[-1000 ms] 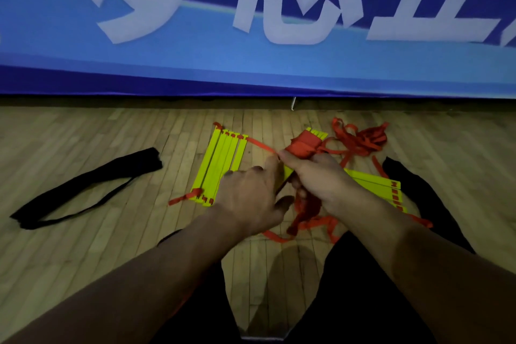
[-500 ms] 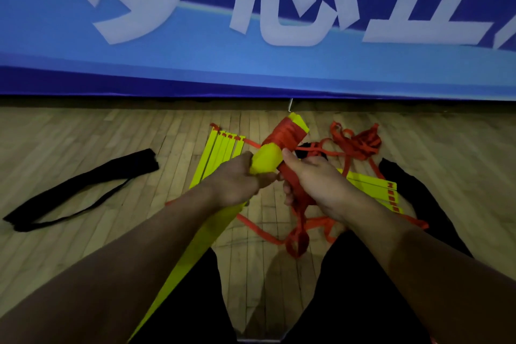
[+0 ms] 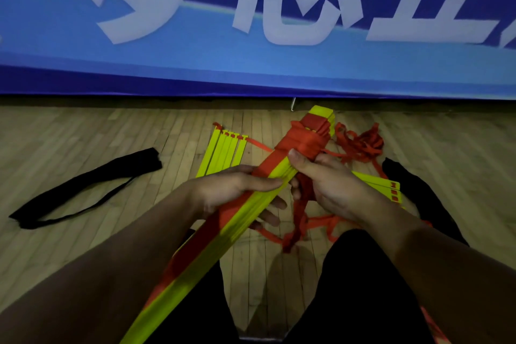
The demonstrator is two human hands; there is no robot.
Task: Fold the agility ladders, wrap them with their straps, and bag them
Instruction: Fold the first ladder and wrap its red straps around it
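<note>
- Folded ladder bundle [image 3: 237, 220] held above the lap, long axis diagonal: near end low at the left, far end raised toward the banner [image 3: 195, 58].
- Orange strap [image 3: 303, 142] wound around the far end; loose length hanging below the right hand.
- Left hand [image 3: 237, 190] closed around mid-bundle, thumb on top, fingers curled beneath.
- Right hand [image 3: 332, 190] closed on the wrapped section, thumb pressed against strap.
- Second ladder's yellow rungs [image 3: 223, 153] flat on the floor [image 3: 83, 134] behind the hands.
- Black bag [image 3: 83, 187] well apart, left.

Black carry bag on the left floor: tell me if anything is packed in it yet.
Looks empty: the black fabric carry bag lies flat and limp on the wooden floor, nothing bulging; its inside is not visible.
</note>
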